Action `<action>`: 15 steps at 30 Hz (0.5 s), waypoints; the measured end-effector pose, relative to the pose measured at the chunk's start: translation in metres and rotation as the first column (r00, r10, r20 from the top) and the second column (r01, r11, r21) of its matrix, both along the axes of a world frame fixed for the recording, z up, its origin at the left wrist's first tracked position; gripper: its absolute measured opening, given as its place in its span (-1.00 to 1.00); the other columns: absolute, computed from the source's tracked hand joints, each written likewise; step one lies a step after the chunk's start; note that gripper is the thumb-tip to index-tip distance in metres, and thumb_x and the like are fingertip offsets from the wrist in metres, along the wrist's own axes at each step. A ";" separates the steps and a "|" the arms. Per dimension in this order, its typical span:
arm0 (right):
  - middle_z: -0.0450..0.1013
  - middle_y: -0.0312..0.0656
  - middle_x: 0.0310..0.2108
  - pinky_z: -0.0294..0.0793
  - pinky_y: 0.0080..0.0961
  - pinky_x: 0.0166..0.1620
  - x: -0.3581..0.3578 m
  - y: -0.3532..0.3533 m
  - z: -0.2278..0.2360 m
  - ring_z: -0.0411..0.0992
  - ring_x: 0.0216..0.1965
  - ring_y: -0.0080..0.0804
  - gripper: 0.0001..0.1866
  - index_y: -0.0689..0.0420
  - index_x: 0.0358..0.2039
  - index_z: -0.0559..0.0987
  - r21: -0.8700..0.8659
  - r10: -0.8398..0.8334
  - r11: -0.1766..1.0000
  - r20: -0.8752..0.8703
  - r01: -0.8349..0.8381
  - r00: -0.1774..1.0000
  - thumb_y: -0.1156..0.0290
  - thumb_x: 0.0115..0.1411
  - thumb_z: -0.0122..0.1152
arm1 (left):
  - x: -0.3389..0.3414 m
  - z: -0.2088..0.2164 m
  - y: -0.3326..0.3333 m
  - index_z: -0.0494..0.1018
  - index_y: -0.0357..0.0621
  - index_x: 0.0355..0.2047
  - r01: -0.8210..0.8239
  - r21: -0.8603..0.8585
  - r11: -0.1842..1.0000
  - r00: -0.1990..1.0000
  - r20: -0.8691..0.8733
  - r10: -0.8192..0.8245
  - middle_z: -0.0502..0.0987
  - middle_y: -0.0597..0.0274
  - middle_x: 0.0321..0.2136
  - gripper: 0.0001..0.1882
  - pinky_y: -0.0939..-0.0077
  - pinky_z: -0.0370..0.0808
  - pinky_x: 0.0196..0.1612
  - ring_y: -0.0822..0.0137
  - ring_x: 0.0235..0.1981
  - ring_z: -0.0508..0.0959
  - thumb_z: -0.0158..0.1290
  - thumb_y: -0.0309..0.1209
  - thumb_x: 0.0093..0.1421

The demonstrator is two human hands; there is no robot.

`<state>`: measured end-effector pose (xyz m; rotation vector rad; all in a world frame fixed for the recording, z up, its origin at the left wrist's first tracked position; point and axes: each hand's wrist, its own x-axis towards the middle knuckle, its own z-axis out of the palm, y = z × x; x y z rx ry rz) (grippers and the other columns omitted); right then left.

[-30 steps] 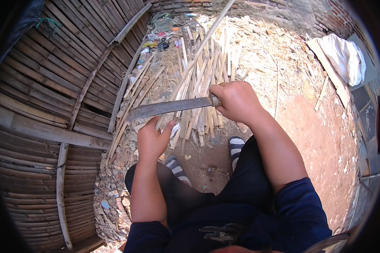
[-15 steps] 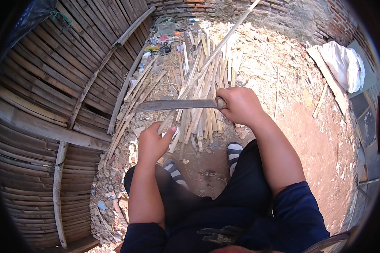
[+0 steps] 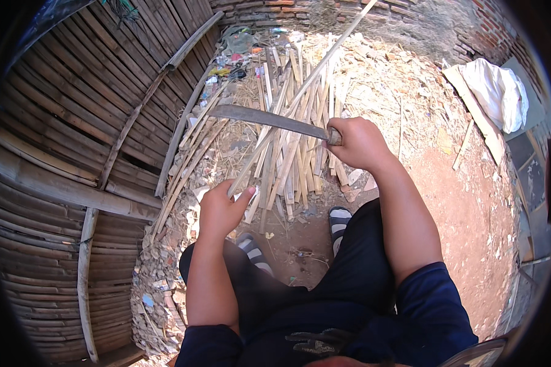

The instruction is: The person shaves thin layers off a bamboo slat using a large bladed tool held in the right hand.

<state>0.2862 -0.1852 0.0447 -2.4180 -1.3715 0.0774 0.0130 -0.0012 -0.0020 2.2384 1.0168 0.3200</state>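
Observation:
My right hand (image 3: 359,144) is closed round the short handle of a machete (image 3: 275,120). Its long dark blade points left, crossing above a long bamboo strip (image 3: 324,59). Lower on the left, my left hand (image 3: 221,207) grips the near end of that strip, with the thumb along its side. From there the strip slants up to the right, past the far brick wall's foot. Beneath it lies a loose pile of split bamboo strips (image 3: 300,159), pale and of differing lengths.
A slatted bamboo wall (image 3: 61,122) stands close on the left, with longer strips (image 3: 190,162) along its foot. At the back is a brick wall (image 3: 404,27) with rubbish in its left corner. A white sack (image 3: 497,95) rests on a board at right.
My right hand has lifted the machete up and slightly right, away from my left hand, and the blade now tilts tip-up. The left hand and its strip have hardly moved.

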 end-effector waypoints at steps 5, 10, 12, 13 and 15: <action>0.63 0.02 -0.37 0.58 -0.01 -0.16 -0.015 0.007 0.003 0.62 -0.24 0.07 -0.72 0.07 -0.22 0.66 -0.114 0.152 0.982 0.013 -0.150 0.988 0.19 0.14 0.44 | -0.005 -0.007 0.003 0.66 -0.28 -0.02 0.015 0.003 1.000 1.000 0.025 -0.015 0.60 0.11 -0.55 -0.41 0.37 0.50 -0.38 0.36 -0.53 0.56 0.40 -0.01 0.17; 0.63 0.06 -0.35 0.56 -0.06 -0.15 0.041 -0.003 -0.009 0.61 -0.26 0.09 -0.65 0.13 -0.16 0.68 0.140 -0.236 0.952 -0.233 0.272 0.943 0.15 0.19 0.45 | -0.008 -0.002 0.004 0.66 -0.29 -0.02 0.017 -0.015 1.000 1.000 0.004 -0.017 0.59 0.14 -0.55 -0.42 0.39 0.50 -0.38 0.37 -0.53 0.55 0.40 -0.02 0.18; 0.63 0.07 -0.35 0.56 -0.07 -0.14 0.049 -0.008 -0.019 0.61 -0.26 0.09 -0.66 0.14 -0.16 0.68 0.209 -0.239 0.933 -0.245 0.292 0.939 0.16 0.19 0.44 | -0.007 -0.003 0.005 0.66 -0.29 -0.01 0.025 -0.037 0.999 0.999 0.023 -0.024 0.59 0.15 -0.56 -0.42 0.40 0.49 -0.39 0.38 -0.53 0.55 0.39 -0.02 0.18; 0.63 0.07 -0.36 0.57 -0.07 -0.13 0.045 -0.007 -0.017 0.61 -0.26 0.09 -0.66 0.15 -0.16 0.68 0.239 -0.235 0.924 -0.256 0.297 0.938 0.17 0.20 0.44 | -0.007 -0.003 0.004 0.66 -0.29 -0.01 0.021 -0.052 0.998 1.000 0.023 -0.019 0.58 0.17 -0.56 -0.41 0.41 0.48 -0.39 0.39 -0.53 0.54 0.39 -0.02 0.18; 0.63 0.07 -0.36 0.57 -0.07 -0.13 0.034 -0.006 -0.011 0.61 -0.25 0.10 -0.68 0.14 -0.15 0.68 0.104 -0.118 0.985 -0.182 0.138 0.976 0.18 0.20 0.43 | -0.006 0.000 0.004 0.65 -0.29 0.00 0.015 -0.082 0.997 1.000 0.024 -0.013 0.57 0.20 -0.57 -0.41 0.42 0.47 -0.40 0.42 -0.54 0.54 0.39 -0.02 0.18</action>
